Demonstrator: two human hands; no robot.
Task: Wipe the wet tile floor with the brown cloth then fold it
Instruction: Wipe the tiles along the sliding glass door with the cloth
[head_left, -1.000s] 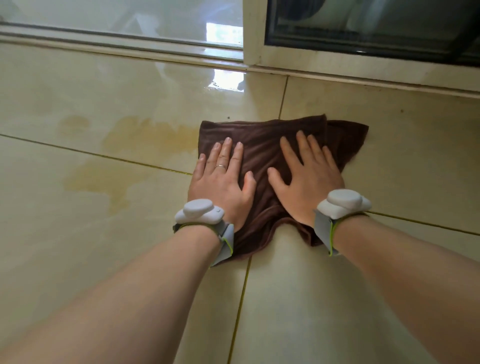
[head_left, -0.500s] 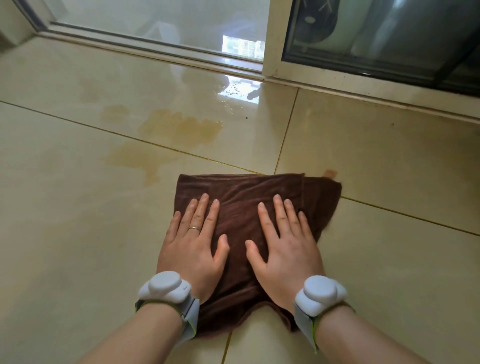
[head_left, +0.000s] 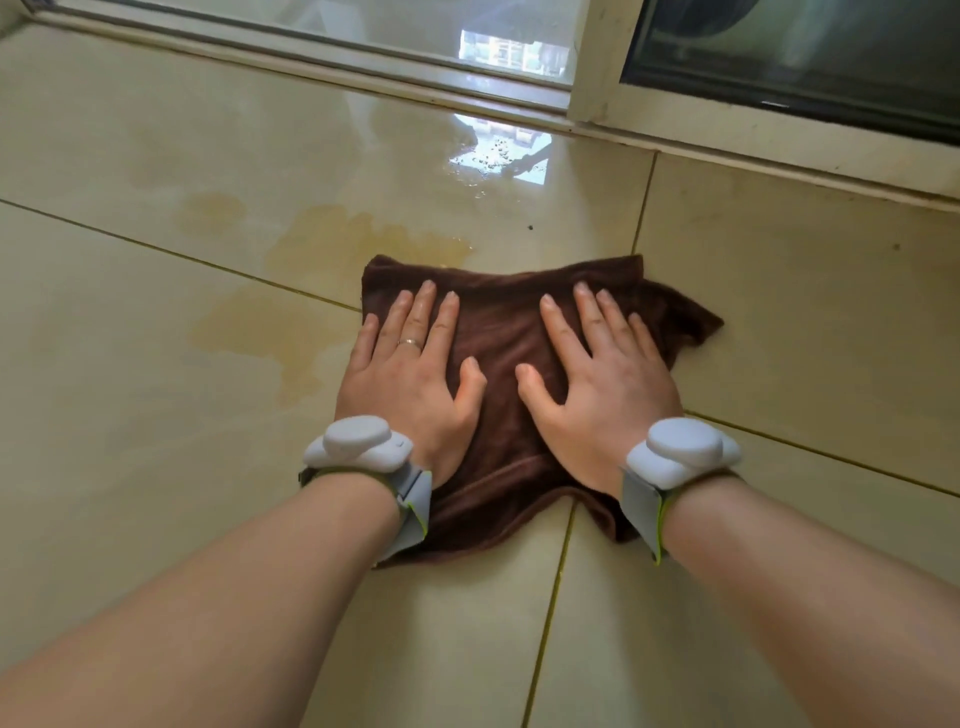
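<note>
On one brown cloth (head_left: 511, 332), two flat hands: left hand (head_left: 413, 382), right hand (head_left: 602, 387).

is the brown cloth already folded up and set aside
No, the brown cloth lies spread on the tile floor with the left hand and right hand pressing flat on it.

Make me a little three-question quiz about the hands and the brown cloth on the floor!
1. True or false: both hands lie flat on the brown cloth.
2. Which hand wears a ring? A) left hand B) right hand
3. Fill in: the yellowish wet patch lies to the ____ of the cloth on the tile floor.

Key: 1 true; 2 A; 3 left.
</note>
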